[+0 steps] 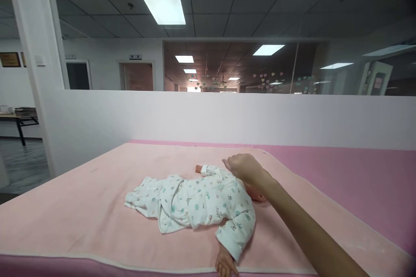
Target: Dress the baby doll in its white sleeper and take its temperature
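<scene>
A baby doll (208, 199) lies on its back on a pink sheet, dressed in a white outfit with small green and grey prints. Its near arm stretches toward the bed's front edge, where the doll's hand (225, 263) shows. The far sleeve ends in another small doll hand (198, 169). My right hand (245, 168) is above the doll's upper chest and neck, reaching in from the lower right. Its fingers are curled downward with the thumb to the left; anything within them is hidden. My hand and forearm cover most of the doll's head (258, 195). My left hand is out of view.
The pink sheet (81, 220) covers a padded bed with a darker pink surface (351, 177) at the right. Behind it stands a low white wall (227, 117) topped by glass. A doorway and a table (17, 117) are at the far left.
</scene>
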Demonstrator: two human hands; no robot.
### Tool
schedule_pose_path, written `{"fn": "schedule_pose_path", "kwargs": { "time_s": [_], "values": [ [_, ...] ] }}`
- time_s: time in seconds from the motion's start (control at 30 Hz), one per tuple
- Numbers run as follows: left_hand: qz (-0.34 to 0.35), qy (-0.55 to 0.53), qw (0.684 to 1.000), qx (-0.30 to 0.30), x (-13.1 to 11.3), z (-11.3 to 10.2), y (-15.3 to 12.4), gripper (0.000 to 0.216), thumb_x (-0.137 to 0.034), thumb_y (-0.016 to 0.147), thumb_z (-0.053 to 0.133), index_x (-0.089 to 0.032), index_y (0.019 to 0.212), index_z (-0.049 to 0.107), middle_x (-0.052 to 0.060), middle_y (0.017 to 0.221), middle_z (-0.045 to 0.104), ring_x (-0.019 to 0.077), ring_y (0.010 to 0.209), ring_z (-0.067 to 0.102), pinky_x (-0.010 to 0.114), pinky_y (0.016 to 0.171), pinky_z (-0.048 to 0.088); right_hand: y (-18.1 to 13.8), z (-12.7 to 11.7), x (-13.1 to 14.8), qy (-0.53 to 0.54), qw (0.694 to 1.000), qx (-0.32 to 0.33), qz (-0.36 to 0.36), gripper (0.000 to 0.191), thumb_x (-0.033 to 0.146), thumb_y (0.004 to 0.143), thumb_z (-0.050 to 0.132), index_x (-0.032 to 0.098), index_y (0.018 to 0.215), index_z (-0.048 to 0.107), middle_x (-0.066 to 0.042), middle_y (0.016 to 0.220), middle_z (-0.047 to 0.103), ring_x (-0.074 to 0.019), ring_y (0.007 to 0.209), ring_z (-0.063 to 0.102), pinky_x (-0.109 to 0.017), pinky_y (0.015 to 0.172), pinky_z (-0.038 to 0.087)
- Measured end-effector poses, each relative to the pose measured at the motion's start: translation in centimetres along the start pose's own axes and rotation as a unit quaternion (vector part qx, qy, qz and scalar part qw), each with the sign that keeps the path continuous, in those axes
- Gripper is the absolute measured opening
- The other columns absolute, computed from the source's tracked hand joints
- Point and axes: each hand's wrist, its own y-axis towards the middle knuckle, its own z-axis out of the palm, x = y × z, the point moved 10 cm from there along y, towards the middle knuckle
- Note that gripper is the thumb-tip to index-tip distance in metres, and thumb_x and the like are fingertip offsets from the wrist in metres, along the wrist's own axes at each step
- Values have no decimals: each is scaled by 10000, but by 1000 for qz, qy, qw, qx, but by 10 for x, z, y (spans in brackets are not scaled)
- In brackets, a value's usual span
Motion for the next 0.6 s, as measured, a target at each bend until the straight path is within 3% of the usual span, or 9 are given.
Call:
{"fn": "schedule_pose_path", "kwargs": {
  "time_s": [0.03, 0.13, 0.2, 0.23, 0.27, 0.33, 0.4, 0.47, 0.6],
  "values": [
    [9, -2, 1000, -9, -19, -3, 20, 547, -701, 687, 220, -394, 974, 572, -68, 917, 635, 158, 879, 584, 415, 655, 483, -3, 3, -2, -11, 1000, 1, -4, 498, 462, 832, 360, 164, 513, 600, 3, 414, 549, -79, 383, 467, -186, 378, 369],
    [54, 5, 996, -72, -79, -7, 82, 647, -732, 653, 186, -295, 963, 548, -6, 988, 638, 169, 947, 540, 441, 828, 483, -11, -12, -4, -25, 998, -61, -12, 420, 449, 832, 394, 151, 687, 653, -7, 526, 592, -99, 457, 522, -204, 446, 419],
    [132, 35, 984, -117, -117, -8, 113, 731, -734, 664, 82, -228, 934, 536, 45, 1077, 593, 205, 1008, 521, 477, 841, 463, -19, -32, 3, -86, 990, -112, -33, 406, 434, 842, 386, 151, 730, 655, -25, 578, 607, -120, 521, 555, -223, 502, 437],
    [166, 64, 978, -110, -130, -4, 123, 806, -648, 713, -76, -181, 905, 552, 55, 1095, 571, 224, 1069, 503, 472, 828, 450, -25, -41, 8, -132, 981, -130, -49, 403, 426, 843, 388, 153, 712, 654, -31, 585, 610, -130, 551, 568, -228, 527, 438],
    [168, 104, 975, -101, -133, -2, 132, 840, -545, 747, -140, -133, 846, 585, 46, 1071, 565, 236, 1112, 490, 419, 802, 424, -32, -49, 13, -180, 971, -143, -66, 402, 418, 843, 388, 157, 693, 654, -36, 591, 614, -138, 578, 577, -230, 547, 435],
    [169, 128, 975, -71, -128, -6, 138, 586, -630, 756, 187, -215, 890, 579, 38, 1074, 579, 248, 1096, 505, 444, 736, 490, -54, -64, 16, -263, 945, -176, -84, 396, 403, 843, 384, 165, 684, 658, -41, 606, 625, -145, 611, 585, -230, 576, 428],
    [165, 136, 976, -45, -116, -20, 134, 492, -629, 739, 272, -279, 869, 592, 15, 1038, 593, 265, 1096, 512, 450, 685, 517, -85, -78, 3, -315, 921, -221, -58, 397, 386, 852, 359, 167, 725, 666, -46, 629, 634, -143, 616, 583, -228, 595, 424],
    [156, 147, 977, -9, -105, -33, 128, 423, -655, 716, 330, -345, 852, 584, -21, 1004, 596, 265, 1061, 543, 451, 608, 520, -119, -84, -27, -343, 911, -230, 3, 401, 396, 852, 354, 165, 758, 668, -55, 626, 636, -145, 600, 580, -225, 579, 417],
    [138, 154, 977, 48, -92, -39, 124, 379, -579, 683, 523, -364, 994, 524, -30, 1078, 559, 204, 1023, 552, 366, 635, 528, -176, -75, -99, -392, 900, -158, 104, 362, 412, 827, 373, 192, 857, 658, -70, 793, 673, -177, 690, 614, -235, 584, 429]
  ]
}}
